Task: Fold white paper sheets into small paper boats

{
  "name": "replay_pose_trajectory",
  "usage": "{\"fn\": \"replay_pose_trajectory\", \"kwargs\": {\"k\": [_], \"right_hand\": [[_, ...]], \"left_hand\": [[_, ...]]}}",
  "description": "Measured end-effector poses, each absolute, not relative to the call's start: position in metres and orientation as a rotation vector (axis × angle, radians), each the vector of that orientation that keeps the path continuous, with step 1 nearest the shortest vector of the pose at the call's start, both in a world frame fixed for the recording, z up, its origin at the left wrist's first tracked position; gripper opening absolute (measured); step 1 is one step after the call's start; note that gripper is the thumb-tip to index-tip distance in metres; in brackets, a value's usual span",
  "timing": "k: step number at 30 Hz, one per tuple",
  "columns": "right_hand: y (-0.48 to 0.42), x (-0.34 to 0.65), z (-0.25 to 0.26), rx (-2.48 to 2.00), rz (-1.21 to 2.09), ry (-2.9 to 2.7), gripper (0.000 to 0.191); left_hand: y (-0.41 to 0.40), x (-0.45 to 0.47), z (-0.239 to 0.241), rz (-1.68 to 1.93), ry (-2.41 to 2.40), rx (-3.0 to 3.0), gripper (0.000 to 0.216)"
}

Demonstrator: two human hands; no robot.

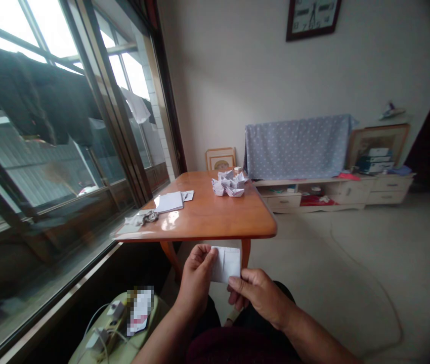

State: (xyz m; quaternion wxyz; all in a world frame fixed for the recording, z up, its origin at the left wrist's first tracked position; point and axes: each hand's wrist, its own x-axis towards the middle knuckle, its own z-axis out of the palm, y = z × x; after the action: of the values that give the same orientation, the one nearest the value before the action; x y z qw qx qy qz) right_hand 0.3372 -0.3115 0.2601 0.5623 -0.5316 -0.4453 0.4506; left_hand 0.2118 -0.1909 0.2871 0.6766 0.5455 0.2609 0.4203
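Observation:
My left hand (197,279) and my right hand (258,296) hold a folded sheet of white paper (225,264) between them, below the table edge. The left hand pinches its left side, and the right fingers grip its lower right corner. On the orange wooden table (215,215), a heap of small folded white paper pieces (230,184) sits at the far end. A stack of white paper (168,202) lies nearer the window, with a small slip (187,195) beside it. A dark metal object, possibly scissors (149,217), rests on crumpled paper (133,220) at the table's left corner.
A large window (67,126) runs along the left. Low on the left, a pale cushioned surface (150,313) holds white plugs and cords. Behind the table stand a framed picture (220,159) and a cream cabinet (332,192) under a dotted blue cloth (296,146).

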Motion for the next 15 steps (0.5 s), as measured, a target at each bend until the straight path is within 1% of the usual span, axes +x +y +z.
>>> {"fn": "replay_pose_trajectory", "kwargs": {"k": [8, 12, 15], "right_hand": [[-0.3109, 0.3368, 0.2578, -1.254, 1.042, -1.1, 0.035], [-0.3098, 0.3377, 0.2587, -1.194, 1.042, -1.029, 0.034], [-0.3093, 0.3381, 0.26, -1.199, 1.016, -1.004, 0.029]], "left_hand": [[-0.1829, 0.2103, 0.2844, 0.963, 0.568, 1.205, 0.033], [-0.1811, 0.2097, 0.2841, 0.988, 0.562, 1.184, 0.033], [-0.1813, 0.2097, 0.2843, 1.011, 0.577, 1.187, 0.033]]}}
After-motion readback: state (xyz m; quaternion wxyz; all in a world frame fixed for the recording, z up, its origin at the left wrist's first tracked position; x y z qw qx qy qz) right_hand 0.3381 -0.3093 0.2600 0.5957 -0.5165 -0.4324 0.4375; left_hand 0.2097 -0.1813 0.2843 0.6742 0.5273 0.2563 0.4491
